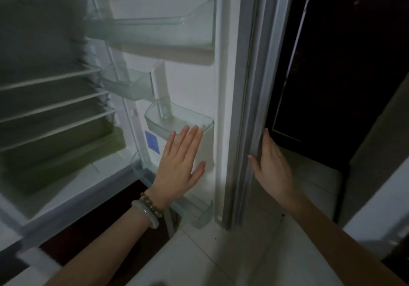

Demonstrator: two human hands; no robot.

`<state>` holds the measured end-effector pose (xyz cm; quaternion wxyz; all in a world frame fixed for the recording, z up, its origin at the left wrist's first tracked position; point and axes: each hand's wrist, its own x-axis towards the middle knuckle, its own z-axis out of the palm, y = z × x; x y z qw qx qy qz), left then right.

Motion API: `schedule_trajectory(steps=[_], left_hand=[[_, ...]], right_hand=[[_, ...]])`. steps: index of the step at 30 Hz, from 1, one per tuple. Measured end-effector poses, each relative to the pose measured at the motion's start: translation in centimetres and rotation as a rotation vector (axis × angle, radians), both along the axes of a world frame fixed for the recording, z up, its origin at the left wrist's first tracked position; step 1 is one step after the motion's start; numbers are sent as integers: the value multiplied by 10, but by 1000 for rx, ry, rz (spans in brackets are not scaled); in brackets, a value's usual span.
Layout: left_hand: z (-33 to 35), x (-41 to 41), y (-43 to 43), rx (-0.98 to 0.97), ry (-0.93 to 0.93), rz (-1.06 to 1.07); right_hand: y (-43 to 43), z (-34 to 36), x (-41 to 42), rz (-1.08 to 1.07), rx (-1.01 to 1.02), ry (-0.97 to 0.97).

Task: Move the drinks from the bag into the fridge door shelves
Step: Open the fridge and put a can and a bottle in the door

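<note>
Dim room, pale tiled floor (199,252), and an open fridge with its door (223,86) swung wide toward the viewer. Left hand (180,164) is spread flat, fingers together and thumb out, empty, hovering before or resting on the inner door panel; its fingertips reach just under a small clear shelf (179,119). Right hand (273,164) lies open along the door's outer edge, fingers pointing up, steadying it rather than gripping anything. More clear shelves sit above the left hand, a wide one (152,31) at the top and a small one (130,82) between; another (199,215) sits below, near the wrist. All look empty. Neither bag nor drinks are in view, so none can be placed yet. Judging by the task alone, drinks should be fairly heavy, rigid and possibly slick; each is best taken around its middle and lowered upright behind a shelf rim. These thin plastic shelves may flex under load.
</note>
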<state>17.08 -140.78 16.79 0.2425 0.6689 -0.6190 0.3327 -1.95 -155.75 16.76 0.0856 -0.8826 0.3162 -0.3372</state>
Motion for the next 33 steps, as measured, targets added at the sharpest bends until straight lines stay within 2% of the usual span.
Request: schedule_trajectory(steps=[3, 7, 12, 17, 28, 33], left_hand=[[5, 8, -20, 24, -66, -93], [9, 14, -47, 30, -60, -180], [6, 22, -77, 17, -50, -65], [10, 31, -111, 36, -109, -64], [9, 43, -181, 154, -243, 22], [-4, 66, -193, 133, -161, 138]], right_hand=[[-4, -1, 1, -22, -28, -32], [0, -4, 10, -12, -102, 1], [-9, -14, 27, -5, -183, 201], [-46, -22, 44, -67, -218, 374], [-135, -30, 70, 4, -201, 494], [-170, -41, 85, 35, -155, 545]])
